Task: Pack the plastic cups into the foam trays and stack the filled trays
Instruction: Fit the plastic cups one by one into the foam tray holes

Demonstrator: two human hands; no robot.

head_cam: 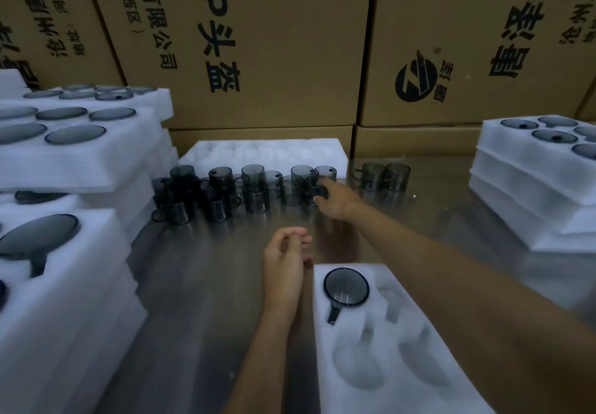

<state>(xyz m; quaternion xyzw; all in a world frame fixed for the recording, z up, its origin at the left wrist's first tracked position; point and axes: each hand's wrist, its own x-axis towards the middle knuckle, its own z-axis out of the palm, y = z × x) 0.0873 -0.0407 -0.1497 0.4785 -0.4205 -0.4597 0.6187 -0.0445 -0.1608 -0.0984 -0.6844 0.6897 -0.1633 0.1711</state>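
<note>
Near tray: a white foam tray [380, 378] lies on the steel counter [200, 284] at lower right, under the right forearm; one smoky plastic cup [345, 287] sits mouth-up in its far-left pocket, handle in the slot, and the other pockets that show hold nothing.
Right hand: the right hand [333, 200] reaches to the row of loose cups [245, 187], its fingers curled on a cup [317, 187] near the row's right end; the grip looks like a pinch, though blur hides the fingertips.
Left hand: the left hand [287, 260] hovers over the counter just left of the near tray, fingers loosely bent, holding nothing.
Loose cups: a cluster of dark translucent cups with handles stands on the counter in front of a far tray [264, 152]; its contents cannot be made out.
Pair apart: two cups [383, 176] stand side by side to the right of the row.
Left stacks: filled foam trays [74, 162] are piled at left, cup rims showing in the top pockets.
Right stack: another stack of trays [529, 174] at right, with cups in its top tray.
Backdrop: printed cardboard boxes [274, 42] wall the counter's far edge.
</note>
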